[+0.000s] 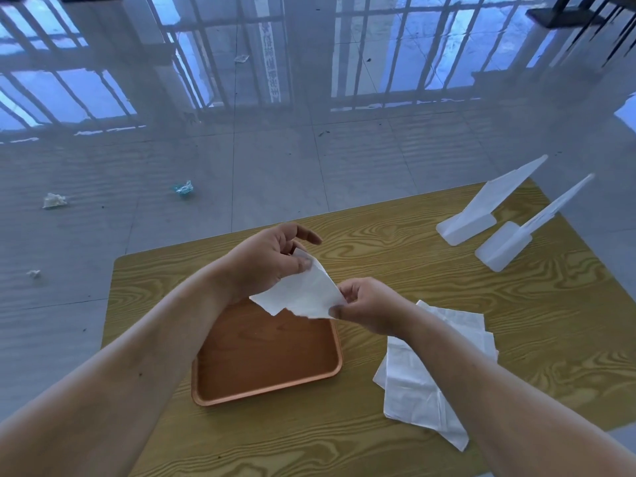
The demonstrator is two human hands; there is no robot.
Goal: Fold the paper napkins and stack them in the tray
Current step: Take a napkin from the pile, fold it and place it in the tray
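Observation:
A white paper napkin [304, 293] hangs in the air above the far edge of the brown tray [265, 389], partly folded into a rough triangle. My left hand [266, 259] pinches its upper corner between thumb and fingers. My right hand [368, 304] pinches its right corner. The tray lies on the wood-grain table [516, 304] with nothing inside it. To the right of the tray, under my right forearm, lies a loose pile of unfolded white napkins [423, 383].
Two white plastic stands [481, 215] [516, 235] sit at the table's far right. Beyond the table is a glossy tiled floor with crumpled scraps [184, 189] [53, 200]. Dark chair legs [585, 15] show at the top right.

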